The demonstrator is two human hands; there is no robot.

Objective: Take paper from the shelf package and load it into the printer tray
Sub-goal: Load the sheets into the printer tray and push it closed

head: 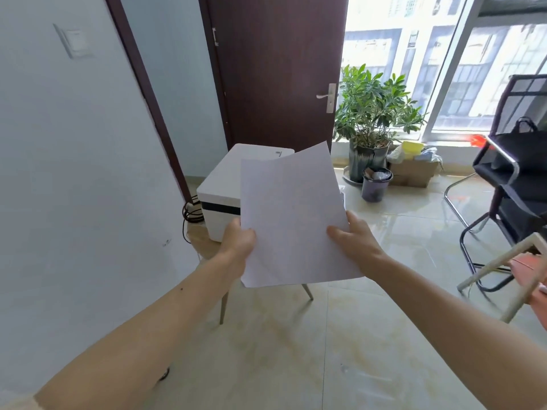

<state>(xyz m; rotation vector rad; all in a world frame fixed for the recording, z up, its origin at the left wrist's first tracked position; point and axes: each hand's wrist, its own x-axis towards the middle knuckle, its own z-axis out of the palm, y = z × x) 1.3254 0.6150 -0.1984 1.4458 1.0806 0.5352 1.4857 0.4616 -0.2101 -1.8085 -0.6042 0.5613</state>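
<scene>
Both hands held the paper [291, 220] at mid-frame, sheets raised and tilted slightly toward the right. Left hand [238, 242] was closed on the left edge of the paper, thumb on the near face, fingers hidden behind. Right hand [356, 239] was closed on the right edge, thumb pressed on the near face, remaining fingers behind the sheets. More than one sheet was present: a second corner showed offset at the top edge; the count could not be told. Paper was blank white on the visible side. The printer [220, 190], white with a dark band across its front, sat directly behind the paper, partly covered by it, on a small counter [204, 244] with thin angled legs, left of centre. Its tray was not visible. Cables [189, 213] lay bunched at the printer's left side, against the wall. A dark door [278, 69] stood behind the printer at upper centre. A potted plant [370, 113] stood right of the door, near the window, with a small bin [376, 184] just in front of it. A black chair [509, 179] occupied the right edge of the frame.
</scene>
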